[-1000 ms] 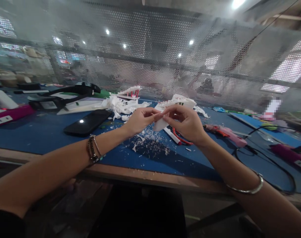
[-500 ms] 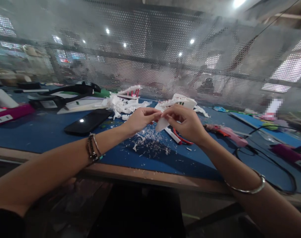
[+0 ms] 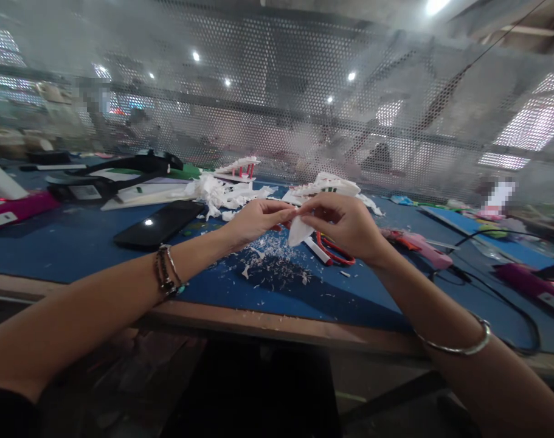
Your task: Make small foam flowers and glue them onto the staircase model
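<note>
Above the blue tabletop, my left hand [image 3: 263, 219] and my right hand [image 3: 343, 224] meet at the fingertips. Between them hangs a small thin white piece, flat and rounded like a petal or scrap of paper [image 3: 299, 231]. My right thumb and fingers pinch it, and my left fingertips close on its upper edge. Fine white shavings [image 3: 277, 261] lie scattered underneath. Just behind and below my right hand are red-handled scissors [image 3: 335, 250] and a white marker with a red end [image 3: 320, 250], both partly hidden.
A black phone [image 3: 160, 225] lies left, before crumpled white scraps [image 3: 213, 191]. White models with red posts [image 3: 240, 167] stand behind. To the right are a pink glue gun [image 3: 427, 249], its black cable, and a purple power strip [image 3: 529, 286]. A perforated metal screen [image 3: 267, 91] rises behind.
The white piece hangs slightly lower and is turned a little between my fingers. My hands stay together in nearly the same place; the whole view has shifted slightly.
</note>
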`<state>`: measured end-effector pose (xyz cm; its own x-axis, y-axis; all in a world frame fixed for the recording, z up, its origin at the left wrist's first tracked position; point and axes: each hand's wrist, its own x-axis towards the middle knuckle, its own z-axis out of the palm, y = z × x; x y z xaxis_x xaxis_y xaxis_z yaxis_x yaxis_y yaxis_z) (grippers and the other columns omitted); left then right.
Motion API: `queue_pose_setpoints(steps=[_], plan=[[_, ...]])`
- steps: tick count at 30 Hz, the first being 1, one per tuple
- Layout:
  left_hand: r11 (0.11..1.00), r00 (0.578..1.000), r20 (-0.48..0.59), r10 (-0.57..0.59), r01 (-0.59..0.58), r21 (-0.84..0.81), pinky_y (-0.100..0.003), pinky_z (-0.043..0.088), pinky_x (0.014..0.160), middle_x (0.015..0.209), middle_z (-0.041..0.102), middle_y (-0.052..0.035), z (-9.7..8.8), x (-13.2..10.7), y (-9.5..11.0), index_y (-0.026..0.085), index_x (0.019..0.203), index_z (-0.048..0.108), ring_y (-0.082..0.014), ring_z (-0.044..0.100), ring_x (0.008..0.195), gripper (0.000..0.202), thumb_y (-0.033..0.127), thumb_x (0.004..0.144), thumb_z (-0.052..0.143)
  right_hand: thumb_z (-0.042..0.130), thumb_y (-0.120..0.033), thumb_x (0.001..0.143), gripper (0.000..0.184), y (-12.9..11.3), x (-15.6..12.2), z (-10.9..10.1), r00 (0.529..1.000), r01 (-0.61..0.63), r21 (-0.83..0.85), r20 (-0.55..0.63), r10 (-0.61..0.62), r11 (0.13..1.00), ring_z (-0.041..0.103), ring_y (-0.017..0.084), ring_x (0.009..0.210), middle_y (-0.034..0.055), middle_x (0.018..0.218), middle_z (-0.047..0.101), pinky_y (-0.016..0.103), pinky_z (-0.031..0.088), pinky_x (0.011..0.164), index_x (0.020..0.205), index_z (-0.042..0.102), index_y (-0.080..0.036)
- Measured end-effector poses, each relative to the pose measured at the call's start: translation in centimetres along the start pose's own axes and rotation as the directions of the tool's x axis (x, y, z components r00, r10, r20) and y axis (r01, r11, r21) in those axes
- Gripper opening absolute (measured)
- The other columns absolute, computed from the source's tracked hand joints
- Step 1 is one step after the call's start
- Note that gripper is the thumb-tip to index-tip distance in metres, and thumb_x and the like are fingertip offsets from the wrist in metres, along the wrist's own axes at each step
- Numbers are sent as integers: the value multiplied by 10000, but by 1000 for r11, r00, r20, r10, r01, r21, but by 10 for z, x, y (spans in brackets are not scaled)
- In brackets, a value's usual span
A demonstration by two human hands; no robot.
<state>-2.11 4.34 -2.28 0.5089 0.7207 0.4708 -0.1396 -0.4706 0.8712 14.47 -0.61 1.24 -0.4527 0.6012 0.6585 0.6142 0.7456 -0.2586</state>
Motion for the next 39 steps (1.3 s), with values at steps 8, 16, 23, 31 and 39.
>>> queue_pose_setpoints(steps=[8, 16, 23, 31, 39], plan=[[997, 999, 3, 45, -45, 63, -194, 394, 514, 594, 615, -2, 2, -2, 7, 188, 694, 666, -80, 498, 528, 120, 270, 692, 579, 536, -192, 739, 60, -1, 1, -1, 995, 86, -124, -35, -91, 989, 482, 88, 571, 5, 670, 586, 229, 370, 538, 719, 589, -171], [977, 995, 17, 94, -95, 191, -210, 409, 541, 656, 636, -30, 3, -4, 12, 164, 726, 665, -104, 527, 584, 153, 262, 717, 547, 477, -188, 773, 71, 1, 1, 3, 993, 119, -197, 12, -119, 973, 473, 102, 585, 7, 679, 558, 230, 361, 545, 721, 524, -183], [952, 992, 3, 128, -124, 282, -205, 413, 504, 685, 655, -48, 3, -4, 11, 147, 754, 676, -113, 551, 582, 176, 270, 697, 563, 493, -214, 772, 65, 4, 1, 3, 995, 99, -171, 39, -93, 980, 465, 98, 588, 2, 665, 533, 234, 364, 560, 717, 509, -183], [946, 990, -10, 142, -132, 297, -213, 449, 527, 714, 678, -52, 5, -5, 8, 153, 763, 682, -128, 586, 608, 167, 236, 678, 565, 552, -242, 727, 111, 4, 0, 3, 999, -41, -45, 11, 42, 998, 428, 66, 500, -27, 568, 500, 206, 349, 480, 668, 511, -158], [852, 956, -51, 289, -232, 469, -217, 460, 679, 839, 683, -61, 7, -10, 12, 141, 788, 668, -142, 605, 756, 200, 262, 725, 522, 538, -257, 732, 130, 3, -1, 6, 998, -29, -40, -55, 27, 999, 439, 63, 502, -22, 568, 506, 202, 365, 486, 656, 516, -153]])
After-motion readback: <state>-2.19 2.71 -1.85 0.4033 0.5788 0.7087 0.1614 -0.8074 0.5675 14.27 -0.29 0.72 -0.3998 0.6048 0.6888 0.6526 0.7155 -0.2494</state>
